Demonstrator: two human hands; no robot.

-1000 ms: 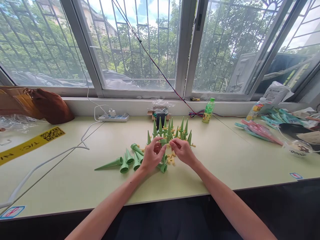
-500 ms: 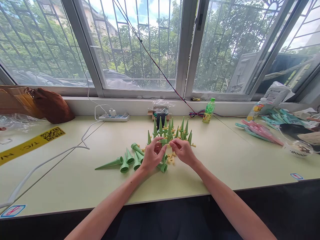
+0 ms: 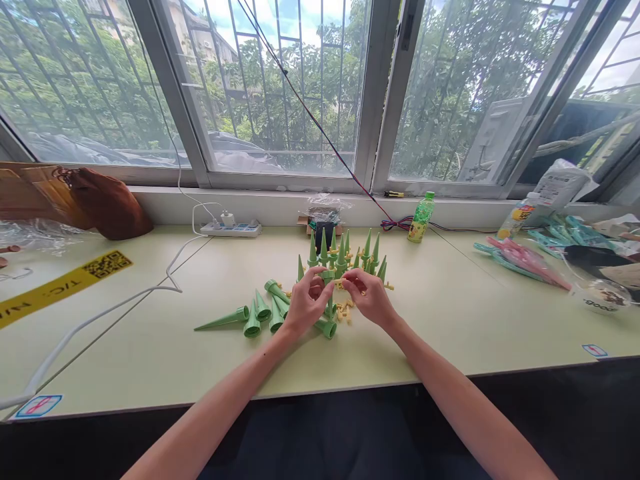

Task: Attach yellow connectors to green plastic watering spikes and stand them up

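Grips a green spike (image 3: 327, 275), cap up and partly hidden, in the curled fingers (image 3: 315, 271) of the left hand (image 3: 305, 303) above the table (image 3: 445, 313), and pinches a small yellow piece (image 3: 339, 283), mostly covered, in the right hand (image 3: 371, 299), with forearms (image 3: 235, 387) cut off below.

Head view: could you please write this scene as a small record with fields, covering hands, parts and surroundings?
Left hand: holds a green cone, wide end up
Right hand: pinches a small yellow piece beside that wide end
Standing cones: behind the hands, points up
Lying cones: mostly left of the left hand
Loose yellow pieces: on the table, between the hands
Bottle: upright, toward the window
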